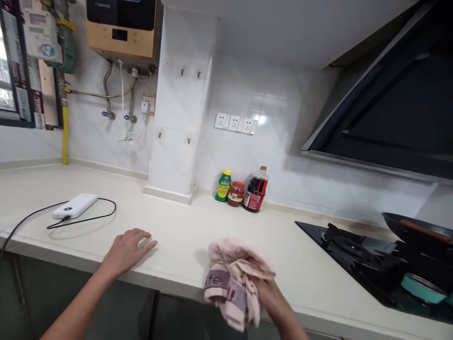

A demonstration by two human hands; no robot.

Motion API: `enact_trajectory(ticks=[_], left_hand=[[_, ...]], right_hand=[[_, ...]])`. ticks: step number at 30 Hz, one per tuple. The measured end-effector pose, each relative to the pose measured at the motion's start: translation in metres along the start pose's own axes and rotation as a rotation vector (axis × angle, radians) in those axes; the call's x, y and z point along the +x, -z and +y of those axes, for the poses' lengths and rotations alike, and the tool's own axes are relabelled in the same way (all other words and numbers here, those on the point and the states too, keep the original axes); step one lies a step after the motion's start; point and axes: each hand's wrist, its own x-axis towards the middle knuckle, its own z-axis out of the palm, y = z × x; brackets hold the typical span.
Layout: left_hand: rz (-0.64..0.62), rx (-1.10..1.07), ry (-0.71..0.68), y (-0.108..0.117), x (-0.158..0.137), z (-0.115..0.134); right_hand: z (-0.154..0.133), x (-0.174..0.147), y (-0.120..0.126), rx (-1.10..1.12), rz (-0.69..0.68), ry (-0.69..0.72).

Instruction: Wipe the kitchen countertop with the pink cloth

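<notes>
A bunched pink towel (240,264) with a mauve lettered band is gripped in my right hand (265,288), over the front edge of the white countertop (170,236). The towel covers most of those fingers, and part of it hangs below the edge. To the left, my left hand (129,248) rests palm down at the counter, fingers loosely spread and holding nothing. A white power bank (76,206) with a black cable lies on the counter beyond it, farther left.
Against the wall stand a green squeeze bottle (223,186), a red-lidded jar (236,194) and a dark sauce bottle (255,191). At right is a black gas stove (357,264) with a wok (417,229) and a teal bowl (423,288). A range hood (396,104) overhangs it.
</notes>
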Motion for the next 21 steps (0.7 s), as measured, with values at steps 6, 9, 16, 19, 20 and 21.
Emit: enact_trajectory(ticks=[6,9,16,19,20,21], left_hand=[[0.022,-0.010,-0.024,-0.002,-0.002,-0.001],[0.036,-0.002,-0.029,-0.004,-0.002,-0.003],[0.016,0.019,-0.040,-0.004,-0.003,-0.002],[0.030,0.023,-0.038,-0.005,-0.002,-0.002],[0.031,0.018,-0.037,-0.005,-0.002,-0.002],[0.029,0.013,-0.039,-0.005,-0.002,-0.003]], right_hand=[[0.003,0.011,0.070,-0.327,0.163,-0.033],[-0.001,0.006,0.059,-0.440,0.093,0.012],[-0.029,0.003,-0.047,-0.662,-0.256,0.042],[-0.055,-0.001,-0.092,-0.688,-0.392,0.128],[-0.065,-0.003,-0.108,-0.687,-0.431,0.162],[-0.074,-0.005,-0.123,-0.681,-0.469,0.204]])
